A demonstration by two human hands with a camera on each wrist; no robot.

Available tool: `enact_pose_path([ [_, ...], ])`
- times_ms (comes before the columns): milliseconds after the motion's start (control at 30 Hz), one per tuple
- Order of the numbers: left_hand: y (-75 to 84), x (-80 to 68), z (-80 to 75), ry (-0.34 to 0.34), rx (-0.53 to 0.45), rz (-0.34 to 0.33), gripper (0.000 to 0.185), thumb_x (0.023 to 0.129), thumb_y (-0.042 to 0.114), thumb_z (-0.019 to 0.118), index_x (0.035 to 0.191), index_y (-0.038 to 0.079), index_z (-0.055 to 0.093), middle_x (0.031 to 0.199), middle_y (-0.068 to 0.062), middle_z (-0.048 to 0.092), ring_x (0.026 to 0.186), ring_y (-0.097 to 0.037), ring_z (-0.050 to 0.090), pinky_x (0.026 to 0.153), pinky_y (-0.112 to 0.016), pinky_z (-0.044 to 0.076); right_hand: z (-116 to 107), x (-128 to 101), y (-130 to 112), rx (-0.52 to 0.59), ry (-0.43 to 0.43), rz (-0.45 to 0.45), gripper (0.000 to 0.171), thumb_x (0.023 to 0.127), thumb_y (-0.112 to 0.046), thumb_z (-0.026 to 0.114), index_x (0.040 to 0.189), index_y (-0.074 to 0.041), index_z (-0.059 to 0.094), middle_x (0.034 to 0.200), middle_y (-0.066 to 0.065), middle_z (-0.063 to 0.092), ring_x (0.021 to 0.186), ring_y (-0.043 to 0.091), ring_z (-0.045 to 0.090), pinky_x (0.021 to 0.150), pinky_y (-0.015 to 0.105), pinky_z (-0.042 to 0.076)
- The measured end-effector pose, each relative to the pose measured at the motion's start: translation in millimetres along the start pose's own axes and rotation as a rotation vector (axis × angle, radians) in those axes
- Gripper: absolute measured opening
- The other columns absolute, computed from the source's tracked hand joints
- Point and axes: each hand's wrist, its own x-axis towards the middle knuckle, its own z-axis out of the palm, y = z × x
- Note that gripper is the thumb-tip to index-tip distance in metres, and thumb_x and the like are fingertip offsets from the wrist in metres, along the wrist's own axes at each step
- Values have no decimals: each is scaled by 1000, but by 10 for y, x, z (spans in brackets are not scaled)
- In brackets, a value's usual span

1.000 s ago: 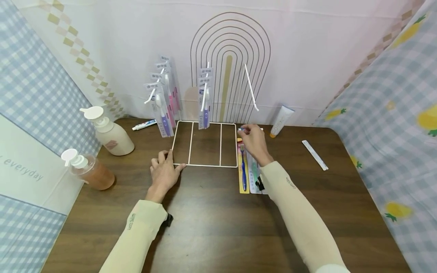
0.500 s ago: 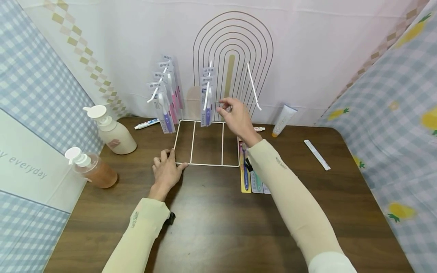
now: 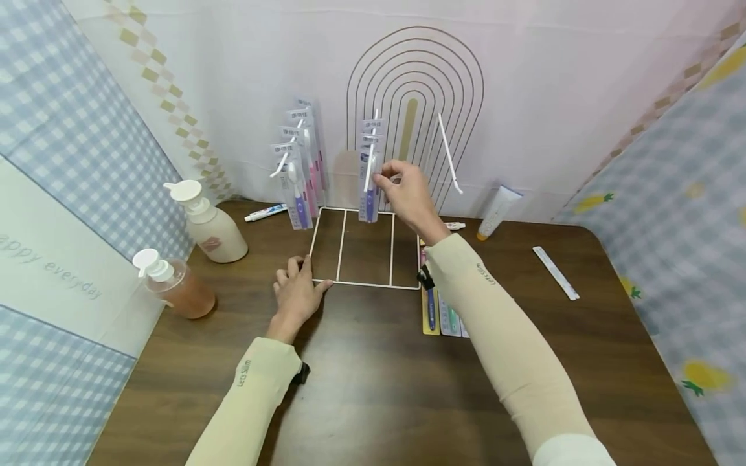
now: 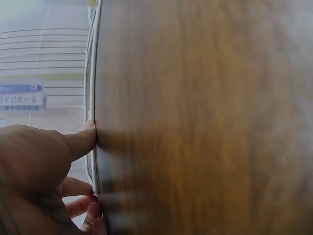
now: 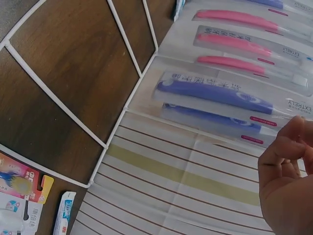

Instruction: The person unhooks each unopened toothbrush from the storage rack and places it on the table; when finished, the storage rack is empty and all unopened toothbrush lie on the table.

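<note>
My right hand [image 3: 408, 194] is up in the middle of the head view, at the purple toothbrush packs [image 3: 369, 175] that hang on the middle hook of the white wire rack [image 3: 367, 282]. My fingers [image 5: 286, 147] are bent and close together by the top of the front pack. They seem to pinch its edge, but I cannot tell for sure. The packs hang there so they face front and are easy to reach.

My left hand [image 3: 297, 294] lies flat on the brown table [image 3: 373, 388], a bit left of the middle. Its thumb [image 4: 83, 139] and fingers press on the near left corner of the rack's base. I think that keeps the rack from sliding or tipping while my other hand works up high.

Left of the middle hook, more packs [image 3: 300, 175] with pink and purple brushes hang on another hook. The right hook [image 3: 449, 155] is bare. More toothbrush packs [image 3: 434, 317] lie flat on the table by the rack's right side, close to my right arm.

My right arm hides part of those flat packs, so I cannot count them. The left wrist view is blurry and shows mostly table. The right wrist view cuts off my hand at the lower right. The small words on the packs are too tiny to read.
</note>
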Motion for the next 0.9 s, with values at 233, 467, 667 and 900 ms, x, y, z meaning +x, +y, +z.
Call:
enact_pose_path([
  [233,25,18,23,-3,-32,-2,88,112,39,74,178,-2,34,177,-24,35,140,-54,38,120,-68,35,-109,-22,-10,45,49,21,14,112,-6,72,117,6,77,110,10,69,66,12,63,56,17,48],
  [467,8,-9,4,-2,-3,-13,88,112,42,73,178,-1,33,177,-23,35,140,-53,39,120,-67,36,-154,-104,70,67,47,23,16,112,-7,71,115,8,75,107,9,67,66,9,62,59,17,48],
  [667,9,-8,20,14,3,0,87,112,40,74,177,-3,34,175,-26,36,138,-55,39,118,-68,37,-255,-260,363,30,13,88,18,115,-13,69,112,4,75,99,8,68,67,10,63,59,19,43],
  [900,24,-28,-5,7,13,-1,85,113,38,72,177,-3,34,175,-26,35,139,-55,39,118,-68,36,-450,-482,757,-50,-4,107,23,117,-17,67,114,3,77,82,3,65,68,12,59,62,21,46],
])
